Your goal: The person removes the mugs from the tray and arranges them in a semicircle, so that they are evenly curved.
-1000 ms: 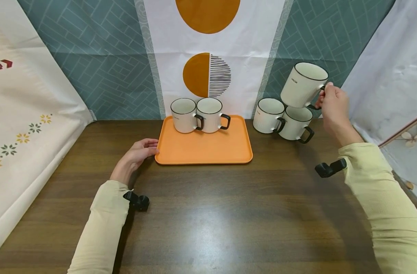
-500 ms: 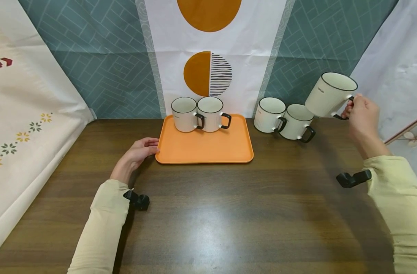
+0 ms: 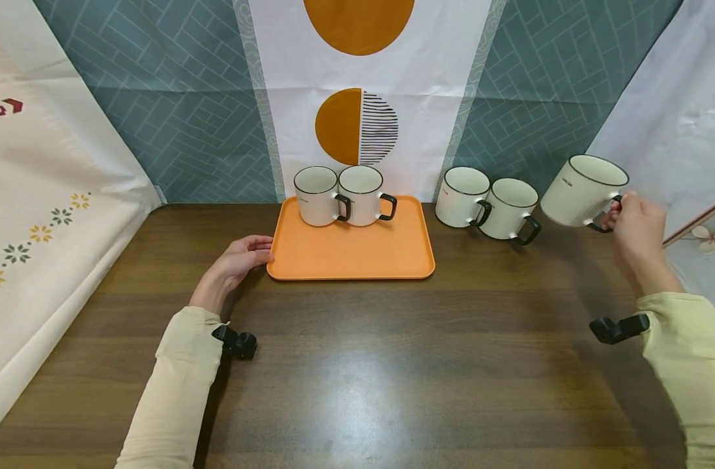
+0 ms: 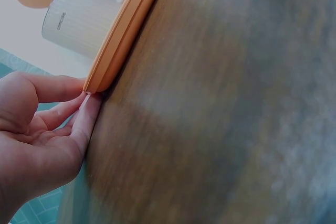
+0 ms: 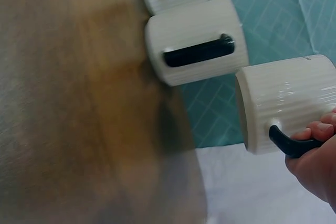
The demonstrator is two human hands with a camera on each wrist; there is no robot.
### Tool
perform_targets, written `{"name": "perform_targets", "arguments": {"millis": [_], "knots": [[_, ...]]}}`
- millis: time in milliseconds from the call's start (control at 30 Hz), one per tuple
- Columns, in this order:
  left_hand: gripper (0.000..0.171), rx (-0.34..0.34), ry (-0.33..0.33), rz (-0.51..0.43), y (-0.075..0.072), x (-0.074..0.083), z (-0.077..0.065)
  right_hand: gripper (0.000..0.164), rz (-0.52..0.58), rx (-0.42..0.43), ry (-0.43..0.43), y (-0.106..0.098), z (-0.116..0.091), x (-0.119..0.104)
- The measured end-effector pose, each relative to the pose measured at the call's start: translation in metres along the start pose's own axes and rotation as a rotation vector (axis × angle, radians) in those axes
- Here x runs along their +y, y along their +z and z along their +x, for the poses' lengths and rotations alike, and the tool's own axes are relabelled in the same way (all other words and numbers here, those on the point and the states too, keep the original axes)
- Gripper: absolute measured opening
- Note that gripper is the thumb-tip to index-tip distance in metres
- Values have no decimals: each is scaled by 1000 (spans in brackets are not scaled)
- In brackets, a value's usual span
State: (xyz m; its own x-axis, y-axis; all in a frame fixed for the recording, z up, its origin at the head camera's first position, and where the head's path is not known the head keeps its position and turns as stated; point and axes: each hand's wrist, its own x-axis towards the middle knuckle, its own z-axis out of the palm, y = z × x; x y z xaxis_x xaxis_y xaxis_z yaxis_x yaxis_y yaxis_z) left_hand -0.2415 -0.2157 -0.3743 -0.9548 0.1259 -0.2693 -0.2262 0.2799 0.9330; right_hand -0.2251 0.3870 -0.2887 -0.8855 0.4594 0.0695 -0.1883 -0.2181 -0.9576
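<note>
Centre: plain orange rectangular tray [image 3: 351, 257]. At 3 and 11 o'clock: white cylindrical mugs [image 3: 571, 198], black-rimmed, black-handled. At 12: white cloth panel [image 3: 427, 39], ochre disc [image 3: 359, 26] above part-ochre, part-black-striped circle [image 3: 337, 127]. At 10 and 2: teal cloth [image 3: 187, 130], pale brick-line pattern. At 4 and 8: pale-yellow sleeves [image 3: 178, 384]. At 6: brown wood-grain tabletop [image 3: 480, 391]. At 9: cream cloth [image 3: 52, 156], yellow-and-green flowers [image 3: 40, 234].

Before you: tray [image 3: 354, 257] on table [image 3: 357, 345]. On tray, along back: first mug [image 3: 313, 207], second mug [image 3: 360, 207] just rightward. Touching tray's left edge: your left hand [image 3: 234, 264]. Right of tray, on table: third mug [image 3: 458, 203], then fourth mug [image 3: 500, 213]. Farther right of tray: fifth mug [image 3: 577, 197] in your right hand [image 3: 639, 231]. Behind tray: hanging cloth [image 3: 422, 130].
</note>
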Motion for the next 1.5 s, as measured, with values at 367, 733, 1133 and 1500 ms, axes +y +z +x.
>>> {"name": "perform_targets", "arguments": {"millis": [367,733,1133,1500], "knots": [[52,-4,9,-3,0,2,-2,38,-178,-41,61,-22,-13,28],[52,-5,12,-11,-1,1,-1,40,-64,-124,97,-23,-26,50],[54,-15,7,-23,1,1,-1,35,-18,-280,64,-20,-43,62],[54,-19,7,-11,0,1,0,29,16,-446,142,-18,-52,59]]}}
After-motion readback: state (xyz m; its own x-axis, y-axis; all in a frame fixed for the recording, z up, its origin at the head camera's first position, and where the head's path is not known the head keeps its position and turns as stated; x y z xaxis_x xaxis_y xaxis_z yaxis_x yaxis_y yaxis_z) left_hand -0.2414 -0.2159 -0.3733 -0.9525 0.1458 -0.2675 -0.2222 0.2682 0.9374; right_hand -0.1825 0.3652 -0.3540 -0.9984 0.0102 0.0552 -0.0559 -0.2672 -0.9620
